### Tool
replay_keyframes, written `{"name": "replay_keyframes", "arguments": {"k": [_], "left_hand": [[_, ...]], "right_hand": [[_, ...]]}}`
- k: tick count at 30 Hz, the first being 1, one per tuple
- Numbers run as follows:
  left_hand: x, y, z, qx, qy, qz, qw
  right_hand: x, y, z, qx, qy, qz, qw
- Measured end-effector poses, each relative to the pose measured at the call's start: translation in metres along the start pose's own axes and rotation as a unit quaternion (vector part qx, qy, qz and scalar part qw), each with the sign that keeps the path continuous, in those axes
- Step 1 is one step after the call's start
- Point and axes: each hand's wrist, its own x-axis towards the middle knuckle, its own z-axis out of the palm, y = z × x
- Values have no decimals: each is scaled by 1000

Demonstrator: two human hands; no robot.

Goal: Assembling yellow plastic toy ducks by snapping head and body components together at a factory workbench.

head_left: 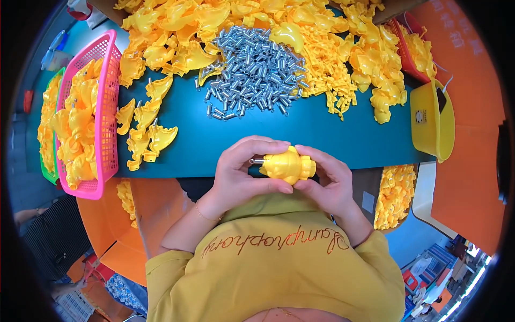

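A yellow plastic toy body [289, 165] with rounded bumps is held in front of my chest, above the table's near edge. My left hand [236, 170] is closed on its left end, thumb below and fingers above. A silver spring [257, 160] pokes out on that side. My right hand [330, 180] pinches the ribbed right end the same way. Beyond my hands lies a heap of small silver springs [255, 70]. Loose yellow half shells [145, 115], some with springs on them, rest at the left of the table.
On the teal table [225, 147], yellow shells [185, 21] are heaped at the back, with small yellow parts [330, 64] right of the springs. A pink basket [111, 102] of yellow pieces stands left, beside a green basket [47, 174]. A yellow bin [446, 129] is at the right edge.
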Motion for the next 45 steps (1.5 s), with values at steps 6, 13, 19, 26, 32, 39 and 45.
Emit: {"name": "replay_keyframes", "arguments": {"k": [6,13,19,26,32,39,45], "left_hand": [[-5,3,-3,14,-21,-4,1000],[-10,3,0,-152,24,-89,984],[-5,19,5,-96,64,-151,982],[-6,11,11,164,105,-88,977],[-8,14,23,91,33,-85,992],[1,20,8,53,-34,-148,987],[3,15,15,288,-54,-2,956]], "right_hand": [[-2,10,-6,-15,-43,-45,998],[-2,6,13,152,15,-20,988],[22,-4,-1,-186,-53,-130,972],[11,22,14,-153,76,-98,980],[15,6,10,-192,40,-38,980],[25,15,-12,36,-56,9,998],[25,6,-12,55,-62,64,995]]}}
